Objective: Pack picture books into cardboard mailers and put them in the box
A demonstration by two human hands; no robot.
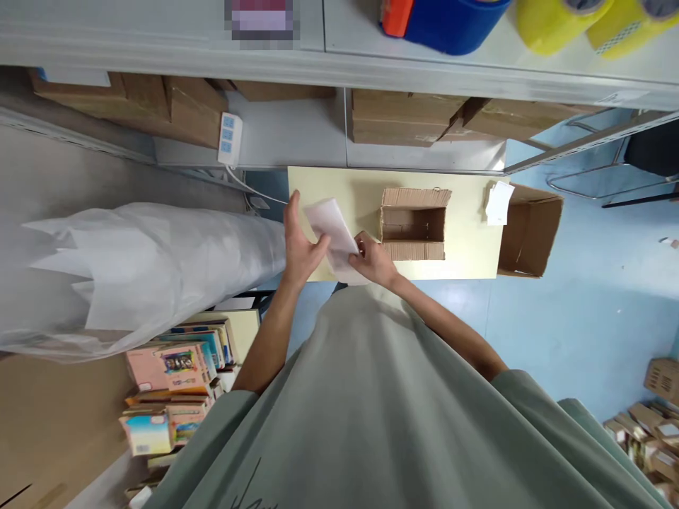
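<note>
A white, flat, folded wrapping sheet [333,230] is held at a slant over the pale yellow tabletop [472,247]; whether it is foam or plastic I cannot tell. My right hand [375,263] pinches its right edge between thumb and curled fingers. My left hand [301,247] is spread at its left side, fingers stretched away and the thumb tip touching the sheet's edge. Right of both hands, an open small cardboard box [414,251] stands on the table with its flaps folded out, and I see nothing inside.
White paper slips [498,203] lie at the table's right end, beside a larger open carton [535,233]. A big plastic-wrapped white roll [212,247] lies at left, above stacked books [185,367]. A shelf [297,134] ahead bears cartons and a power strip [230,139]; yellow tape rolls [552,28] sit higher.
</note>
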